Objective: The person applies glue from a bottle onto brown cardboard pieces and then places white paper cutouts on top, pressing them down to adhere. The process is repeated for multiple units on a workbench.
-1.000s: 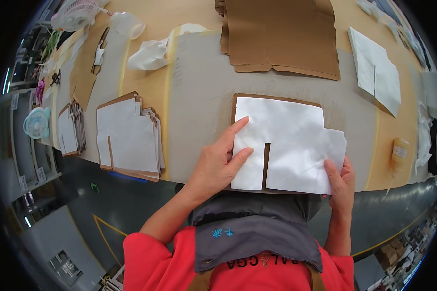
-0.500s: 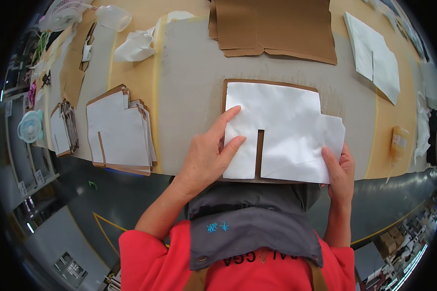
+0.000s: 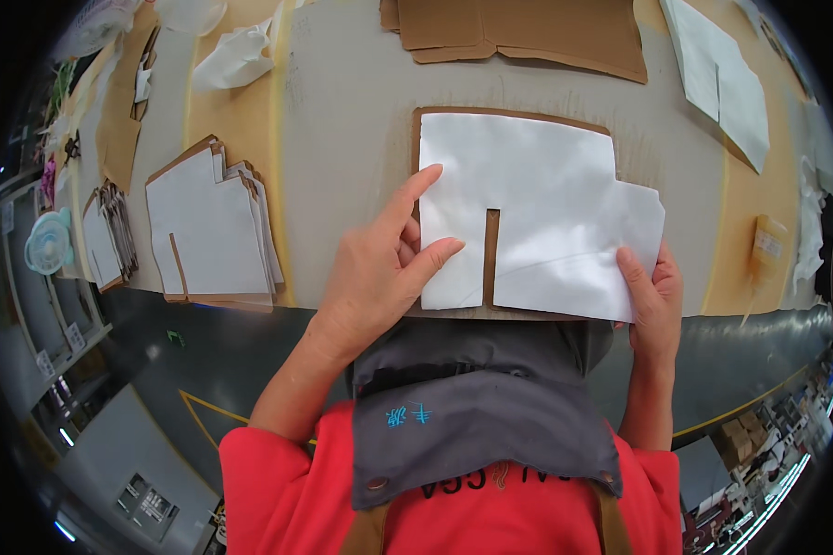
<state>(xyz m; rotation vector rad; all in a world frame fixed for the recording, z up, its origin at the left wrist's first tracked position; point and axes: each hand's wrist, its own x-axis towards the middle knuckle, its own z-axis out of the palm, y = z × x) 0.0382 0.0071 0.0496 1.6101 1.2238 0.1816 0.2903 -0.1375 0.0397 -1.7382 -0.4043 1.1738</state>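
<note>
We press a white sheet (image 3: 546, 217) flat on a brown cardboard shape (image 3: 416, 148) at the near edge of the desk (image 3: 342, 111). The sheet looks soft and a bit wrinkled, with a stepped corner and a thin slot where the brown shows through. Our left hand (image 3: 379, 277) lies open on its left side, fingers spread. Our right hand (image 3: 652, 296) holds the sheet's right corner at the near edge, fingers on top. The two hands are well apart. To the left sits a pile of the same white and brown shapes (image 3: 208, 227). Big brown cardboard pieces (image 3: 528, 32) lie at the far edge. More white sheets (image 3: 722, 79) lie far right. Crumpled white cloth (image 3: 236, 55) lies far left.
</note>
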